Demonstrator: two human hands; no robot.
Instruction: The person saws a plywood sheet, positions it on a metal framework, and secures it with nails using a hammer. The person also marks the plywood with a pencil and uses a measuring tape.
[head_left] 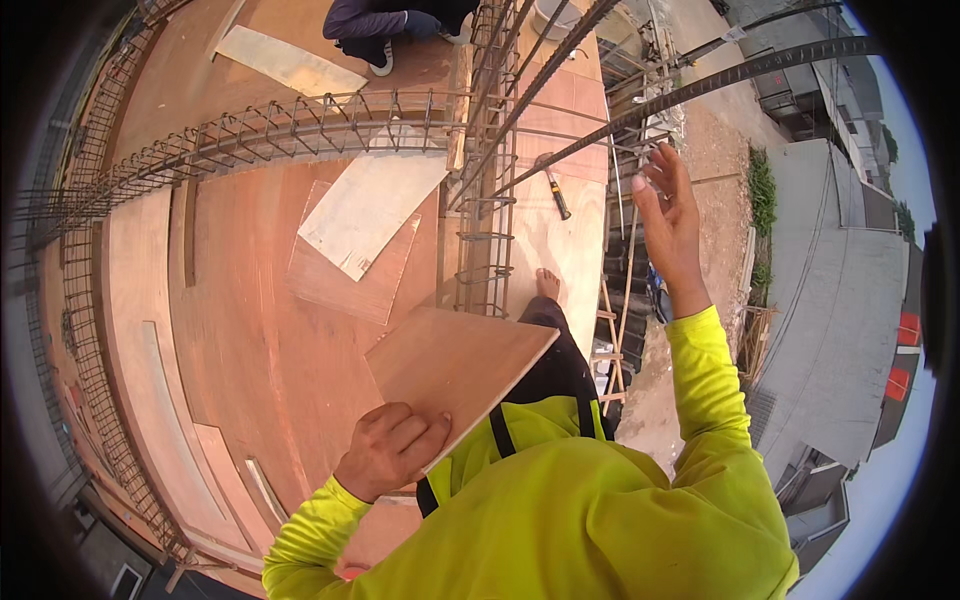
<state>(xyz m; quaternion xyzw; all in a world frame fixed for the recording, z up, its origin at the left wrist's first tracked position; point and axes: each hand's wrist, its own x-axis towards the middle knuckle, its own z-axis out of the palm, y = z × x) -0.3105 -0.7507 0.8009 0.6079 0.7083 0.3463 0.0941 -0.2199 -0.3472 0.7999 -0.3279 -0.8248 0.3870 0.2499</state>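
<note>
My left hand (394, 447) grips the near edge of a plywood piece (455, 365), fingers curled over its top face. The piece is held tilted in front of my body, over the thigh. Nothing shows in my right hand (670, 225), raised out to the right with its fingers loosely bent and apart. It appears just below a long steel rebar (720, 90) in the picture; whether they touch I cannot tell. A tool with a yellow and black handle (558, 197), its shape like a hammer, lies on the plywood strip (535, 232) ahead of my bare foot (548, 284).
Rebar cages (290, 128) cross ahead and run along the left. A pale board (372, 205) lies over a brown plywood sheet (340, 285) on the plywood deck (240, 330). Another person (385, 25) crouches at the top. Right of the strip is a drop to ground (690, 370).
</note>
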